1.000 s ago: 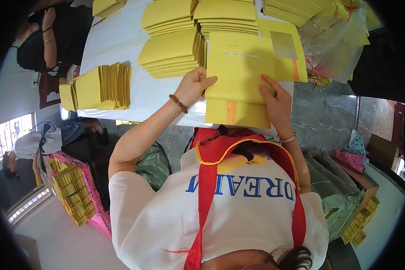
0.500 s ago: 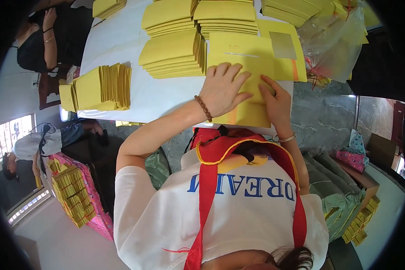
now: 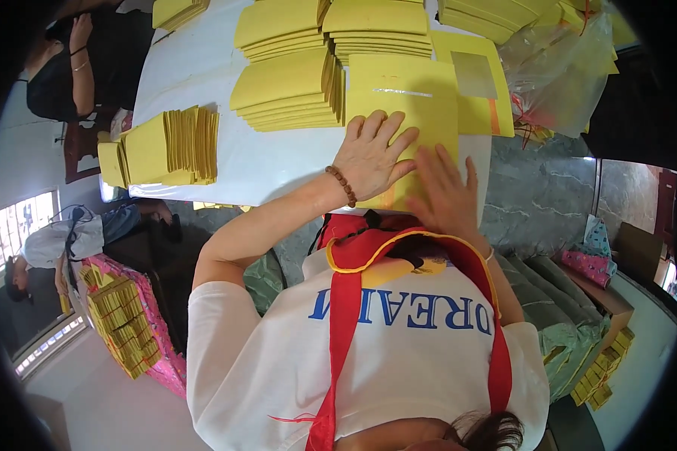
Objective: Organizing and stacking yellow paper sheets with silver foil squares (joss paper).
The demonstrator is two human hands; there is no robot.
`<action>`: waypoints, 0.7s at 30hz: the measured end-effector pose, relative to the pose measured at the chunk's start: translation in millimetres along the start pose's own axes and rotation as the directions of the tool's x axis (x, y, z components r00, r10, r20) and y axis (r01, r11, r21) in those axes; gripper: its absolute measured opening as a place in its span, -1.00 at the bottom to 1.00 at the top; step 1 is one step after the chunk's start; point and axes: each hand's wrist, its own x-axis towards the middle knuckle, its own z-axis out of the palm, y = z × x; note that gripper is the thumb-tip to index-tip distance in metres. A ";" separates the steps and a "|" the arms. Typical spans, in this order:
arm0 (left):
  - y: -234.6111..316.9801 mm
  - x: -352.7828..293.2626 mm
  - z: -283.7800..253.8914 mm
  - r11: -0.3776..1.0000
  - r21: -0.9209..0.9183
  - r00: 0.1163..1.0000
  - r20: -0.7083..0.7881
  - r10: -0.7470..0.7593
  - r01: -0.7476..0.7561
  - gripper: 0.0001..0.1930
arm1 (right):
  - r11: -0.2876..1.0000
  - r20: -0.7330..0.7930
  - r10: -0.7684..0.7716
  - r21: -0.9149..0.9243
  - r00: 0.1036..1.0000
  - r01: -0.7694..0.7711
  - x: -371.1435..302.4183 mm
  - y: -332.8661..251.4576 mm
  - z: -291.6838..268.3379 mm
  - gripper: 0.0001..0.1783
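Observation:
A yellow paper sheet [image 3: 406, 79] with a narrow pale slit near its top lies at the table's near edge. My left hand [image 3: 372, 154], with a brown bead bracelet at the wrist, rests on its left part with fingers spread. Beside it my right hand [image 3: 447, 188] lies flat over the sheet's lower right part, fingers stretched out and slightly blurred. Under the sheet's right side another yellow paper piece [image 3: 466, 113] with a grey rectangle and an orange strip sticks out. Just left of the sheet stands a stack of folded yellow papers [image 3: 282, 90].
More yellow stacks [image 3: 376, 22] stand farther back on the white table [image 3: 188, 75]. An upright row of yellow papers [image 3: 165, 146] is at left. A clear plastic bag [image 3: 557, 68] hangs at the right corner. Two other people [image 3: 60, 240] are at left, near bundles [image 3: 124, 323] on pink cloth.
My right hand has moved left and nearer to me, from the sheet's right edge onto its lower part. My left hand has shifted slightly toward me and stays on the sheet.

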 end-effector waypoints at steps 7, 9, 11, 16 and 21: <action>-10.1 -2.6 -5.1 0.985 -0.151 0.997 -0.010 0.077 -0.078 -0.48 | 0.996 0.176 -0.006 0.088 0.984 -0.009 -6.2 -2.1 2.4 -0.27; -11.1 -3.9 -10.9 0.974 -0.173 0.989 0.011 0.150 -0.146 -0.48 | 0.998 0.174 0.000 0.060 0.985 -0.010 -7.0 -2.6 4.9 -0.27; -6.7 -6.1 -15.1 0.979 -0.120 0.984 0.038 0.173 -0.167 -0.50 | 0.999 0.154 0.006 0.045 0.988 -0.014 -7.4 -4.3 8.4 -0.27; -0.1 -5.0 -13.9 0.954 0.124 0.962 0.045 0.269 -0.273 -0.53 | 0.951 0.094 0.044 0.300 0.995 -0.071 -5.7 3.0 6.5 -0.34; 9.5 1.7 -11.4 0.966 0.181 0.980 0.105 0.169 -0.186 -0.47 | 0.123 0.317 0.355 0.917 0.879 -0.380 9.5 16.4 -16.1 -0.49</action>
